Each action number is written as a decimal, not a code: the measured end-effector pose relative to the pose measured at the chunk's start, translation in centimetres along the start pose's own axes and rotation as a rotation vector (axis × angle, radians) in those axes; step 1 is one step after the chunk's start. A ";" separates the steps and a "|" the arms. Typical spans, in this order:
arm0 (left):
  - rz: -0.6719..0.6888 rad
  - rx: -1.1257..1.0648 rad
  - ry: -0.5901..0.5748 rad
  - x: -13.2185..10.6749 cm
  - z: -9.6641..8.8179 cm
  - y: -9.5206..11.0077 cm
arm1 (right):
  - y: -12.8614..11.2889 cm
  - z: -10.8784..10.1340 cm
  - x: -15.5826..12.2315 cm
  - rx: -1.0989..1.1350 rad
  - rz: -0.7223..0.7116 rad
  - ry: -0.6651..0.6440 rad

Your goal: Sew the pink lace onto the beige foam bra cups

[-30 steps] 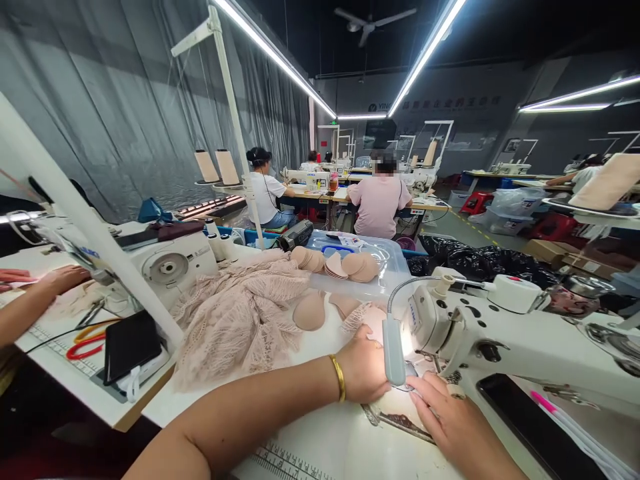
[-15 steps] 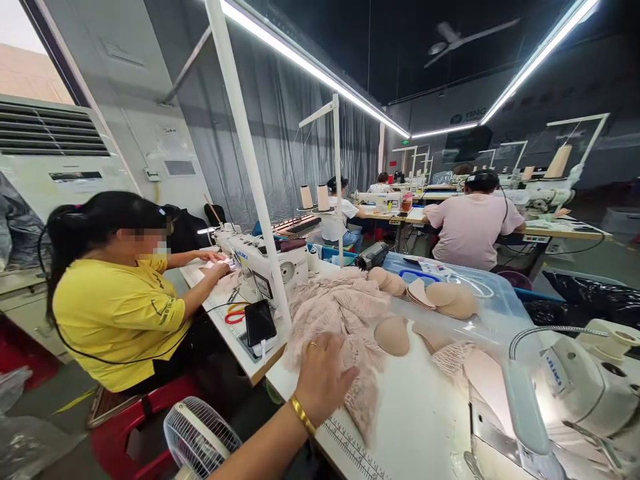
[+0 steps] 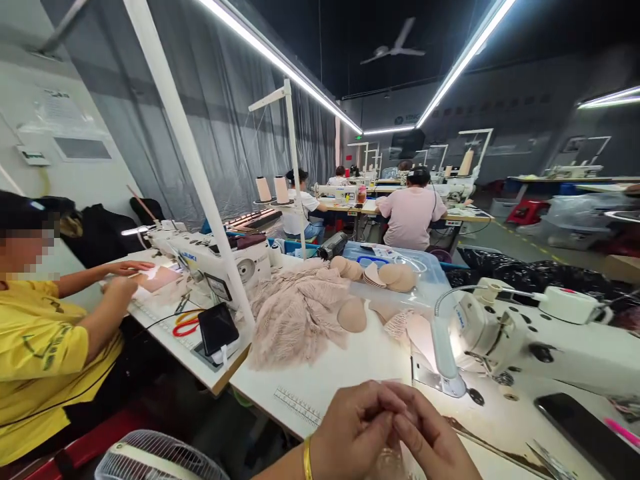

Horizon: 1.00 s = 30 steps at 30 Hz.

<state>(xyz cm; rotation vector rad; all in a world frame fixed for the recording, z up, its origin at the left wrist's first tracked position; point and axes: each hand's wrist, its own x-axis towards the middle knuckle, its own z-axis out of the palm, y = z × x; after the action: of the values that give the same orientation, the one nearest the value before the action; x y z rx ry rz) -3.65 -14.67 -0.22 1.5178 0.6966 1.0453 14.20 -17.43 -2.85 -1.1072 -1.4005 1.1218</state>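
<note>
Sewing-room counter (image 3: 357, 367), near edge: left hand (image 3: 356, 427) and right hand (image 3: 431, 441) touched, fingers pinched together on a small pale piece (image 3: 391, 464), mostly hidden. Risk, my read: tiny grip, piece could slip off the edge; lace pile (image 3: 295, 313) and sewing machine (image 3: 525, 340) sat apart.

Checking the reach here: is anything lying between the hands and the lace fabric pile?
Nothing visible does. The left hand and right hand meet at the near edge; only bare table and its printed ruler lie before the lace fabric pile.
</note>
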 end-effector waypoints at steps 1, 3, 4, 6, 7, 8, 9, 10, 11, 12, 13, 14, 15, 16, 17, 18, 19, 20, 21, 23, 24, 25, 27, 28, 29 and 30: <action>0.026 -0.015 0.070 0.2 -0.1 -0.3 | -0.3 -0.2 0.1 0.065 0.052 0.014; 0.014 -0.038 0.241 0.8 -0.8 -1.2 | -0.5 -0.7 -0.1 0.152 0.139 0.052; -0.033 -0.073 0.271 1.2 -1.2 -1.6 | -0.6 -1.1 -0.2 0.173 0.168 0.067; -0.229 -0.217 0.152 1.8 -1.8 -2.3 | -0.7 -1.9 -0.5 0.191 0.198 0.069; -0.345 -0.312 0.052 1.9 -1.9 -2.5 | -0.7 -2.3 -0.6 0.197 0.206 0.056; -0.441 -0.396 -0.024 2.0 -1.7 -2.6 | -0.7 -2.6 -0.7 0.202 0.212 0.041; -0.508 -0.454 -0.066 2.0 -1.5 -2.6 | -0.7 -3.0 -0.7 0.205 0.216 0.028; -0.542 -0.491 -0.069 2.0 -1.3 -2.5 | -0.6 -3.3 -0.6 0.208 0.217 0.017; -0.544 -0.509 -0.035 2.1 -1.0 -2.4 | -0.6 -3.6 -0.6 0.211 0.218 0.011; -0.526 -0.512 0.017 2.1 -0.7 -2.2 | -0.4 -3.9 -0.5 0.217 0.225 0.010; -0.501 -0.506 0.065 2.1 -0.5 -2.1 | -0.3 -4.1 -0.4 0.227 0.239 0.011; -0.479 -0.491 0.101 2.2 -0.3 -2.0 | -0.2 -4.2 -0.4 0.242 0.257 0.012; -0.466 -0.470 0.122 2.2 -0.2 -2.0 | 0.0 -4.3 -0.3 0.262 0.278 0.011; -0.462 -0.436 0.126 2.2 0.0 -2.1 | 0.1 -4.2 -0.3 0.285 0.298 0.006; -0.463 -0.394 0.112 2.2 0.0 -2.2 | 0.3 -4.1 -0.3 0.308 0.310 -0.001; -0.463 -0.346 0.092 2.2 0.1 -2.4 | 0.4 -4.0 -0.2 0.324 0.312 -0.013; -0.458 -0.287 0.066 2.2 0.0 -2.6 | 0.6 -3.8 -0.1 0.330 0.308 -0.026; -0.449 -0.205 0.030 2.4 -0.1 -2.8 | 0.7 -3.6 0.0 0.325 0.302 -0.037; -0.421 -0.072 -0.014 2.7 -0.4 -2.9 | 0.9 -3.5 0.2 0.309 0.292 -0.045; -0.326 0.290 -0.083 4.1 -1.4 -2.7 | 1.4 -3.4 0.7 0.249 0.262 -0.035; -0.269 0.475 -0.090 5.2 -2.2 -2.5 | 1.8 -3.4 1.0 0.213 0.250 -0.013; -0.209 0.639 -0.071 6.4 -3.1 -2.3 | 2.1 -3.6 1.3 0.179 0.244 0.016; -0.136 0.815 0.023 9.3 -5.0 -2.0 | 2.8 -4.0 1.9 0.123 0.260 0.071; -0.124 0.879 0.054 10.8 -5.8 -2.0 | 3.1 -4.3 2.1 0.108 0.280 0.089; -0.130 0.938 0.068 12.1 -6.6 -2.2 | 3.3 -4.5 2.2 0.102 0.299 0.099; -0.145 0.986 0.071 13.2 -7.2 -2.5 | 3.5 -4.6 2.3 0.101 0.311 0.103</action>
<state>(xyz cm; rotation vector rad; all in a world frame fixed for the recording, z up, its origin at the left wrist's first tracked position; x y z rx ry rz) -4.07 0.60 0.56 2.2028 1.4830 0.6487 18.82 -14.27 -5.57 -1.3199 -1.1035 1.3195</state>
